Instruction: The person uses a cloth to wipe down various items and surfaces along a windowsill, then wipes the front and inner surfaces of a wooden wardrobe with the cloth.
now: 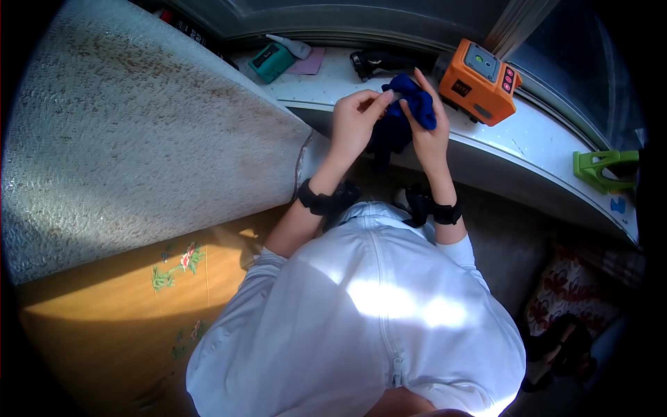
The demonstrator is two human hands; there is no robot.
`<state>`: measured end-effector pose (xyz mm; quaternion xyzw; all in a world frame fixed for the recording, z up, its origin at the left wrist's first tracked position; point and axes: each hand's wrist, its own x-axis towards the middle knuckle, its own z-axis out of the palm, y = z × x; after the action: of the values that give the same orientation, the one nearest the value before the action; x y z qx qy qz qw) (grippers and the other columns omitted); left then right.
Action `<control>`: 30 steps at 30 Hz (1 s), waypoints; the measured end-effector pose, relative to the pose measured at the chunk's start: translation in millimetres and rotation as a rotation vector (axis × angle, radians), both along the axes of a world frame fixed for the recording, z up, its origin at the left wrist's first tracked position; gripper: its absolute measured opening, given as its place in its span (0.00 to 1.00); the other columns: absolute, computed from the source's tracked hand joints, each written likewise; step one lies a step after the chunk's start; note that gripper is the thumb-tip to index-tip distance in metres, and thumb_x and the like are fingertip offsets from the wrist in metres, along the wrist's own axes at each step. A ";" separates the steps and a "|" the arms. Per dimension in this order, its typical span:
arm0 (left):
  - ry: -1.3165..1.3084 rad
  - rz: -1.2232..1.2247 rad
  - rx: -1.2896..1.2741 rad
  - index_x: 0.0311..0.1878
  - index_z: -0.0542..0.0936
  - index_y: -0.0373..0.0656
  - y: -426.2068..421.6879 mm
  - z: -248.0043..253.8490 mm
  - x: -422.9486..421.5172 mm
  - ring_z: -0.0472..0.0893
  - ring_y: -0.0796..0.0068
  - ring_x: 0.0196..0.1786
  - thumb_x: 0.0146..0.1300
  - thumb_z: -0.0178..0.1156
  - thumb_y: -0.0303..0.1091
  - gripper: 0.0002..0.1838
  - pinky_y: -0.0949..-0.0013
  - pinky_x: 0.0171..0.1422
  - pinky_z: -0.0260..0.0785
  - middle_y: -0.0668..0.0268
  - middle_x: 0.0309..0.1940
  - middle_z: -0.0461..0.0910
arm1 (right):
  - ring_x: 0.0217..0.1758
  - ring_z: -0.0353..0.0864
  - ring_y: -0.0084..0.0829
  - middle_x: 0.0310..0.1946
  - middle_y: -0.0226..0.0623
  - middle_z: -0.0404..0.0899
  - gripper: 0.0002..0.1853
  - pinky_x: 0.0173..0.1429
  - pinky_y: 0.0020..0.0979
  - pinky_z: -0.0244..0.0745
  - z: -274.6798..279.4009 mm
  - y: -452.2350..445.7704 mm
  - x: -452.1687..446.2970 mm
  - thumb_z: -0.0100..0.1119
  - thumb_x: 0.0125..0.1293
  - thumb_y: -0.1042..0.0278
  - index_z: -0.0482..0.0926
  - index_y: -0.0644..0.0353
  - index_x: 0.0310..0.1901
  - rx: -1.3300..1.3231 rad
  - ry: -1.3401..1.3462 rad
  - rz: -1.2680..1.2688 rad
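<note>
A dark blue cloth (419, 105) is bunched up in front of me, near the edge of the white windowsill, with part of it hanging down. My right hand (430, 132) is wrapped round its right side, the fingers pointing up. At its left side my left hand (358, 119) pinches the cloth's edge between thumb and forefinger, the other fingers curled. Both wrists wear black bands.
On the white sill (517, 142) stand an orange device (479, 82), a black flashlight (379, 64), a teal box (272, 62) and a green tool (603, 171). A large textured panel (153, 132) lies left, above a yellow floral surface (125, 299). Patterned fabric (566, 292) is at right.
</note>
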<state>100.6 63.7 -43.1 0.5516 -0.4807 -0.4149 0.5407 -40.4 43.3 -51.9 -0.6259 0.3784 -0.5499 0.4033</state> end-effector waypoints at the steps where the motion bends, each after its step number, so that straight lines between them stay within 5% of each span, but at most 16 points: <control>1: 0.029 0.011 0.014 0.37 0.84 0.37 0.9 2.4 -0.2 0.79 0.80 0.31 0.65 0.63 0.38 0.12 0.79 0.38 0.70 0.67 0.27 0.82 | 0.65 0.72 0.38 0.62 0.41 0.73 0.26 0.67 0.35 0.66 -0.6 0.5 -1.3 0.61 0.65 0.68 0.70 0.53 0.65 0.010 -0.005 -0.014; 11: 0.097 0.043 0.032 0.41 0.84 0.35 -7.3 2.3 0.9 0.81 0.80 0.29 0.64 0.63 0.33 0.10 0.78 0.36 0.73 0.65 0.27 0.83 | 0.61 0.75 0.36 0.56 0.41 0.77 0.20 0.65 0.33 0.68 -0.8 7.8 -15.8 0.61 0.66 0.70 0.75 0.58 0.60 -0.023 -0.011 -0.216; 22: -0.560 0.013 -0.099 0.45 0.83 0.36 -34.5 1.7 -36.4 0.84 0.68 0.36 0.60 0.63 0.28 0.11 0.70 0.40 0.75 0.57 0.35 0.83 | 0.55 0.80 0.36 0.52 0.41 0.80 0.19 0.60 0.31 0.73 -5.9 14.7 -36.6 0.62 0.65 0.72 0.76 0.58 0.57 -0.136 0.051 -0.261; 30: -0.401 -0.030 -0.184 0.44 0.82 0.37 -14.4 12.2 -22.1 0.83 0.67 0.38 0.62 0.61 0.27 0.09 0.72 0.41 0.73 0.59 0.37 0.82 | 0.54 0.81 0.37 0.51 0.41 0.80 0.18 0.59 0.32 0.74 -4.8 14.3 -32.5 0.63 0.64 0.72 0.77 0.58 0.56 -0.139 0.013 -0.145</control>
<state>78.5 49.3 -30.9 0.5642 -0.6225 -0.2593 0.4764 -73.0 57.5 -56.7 -0.6269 0.3862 -0.5987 0.3154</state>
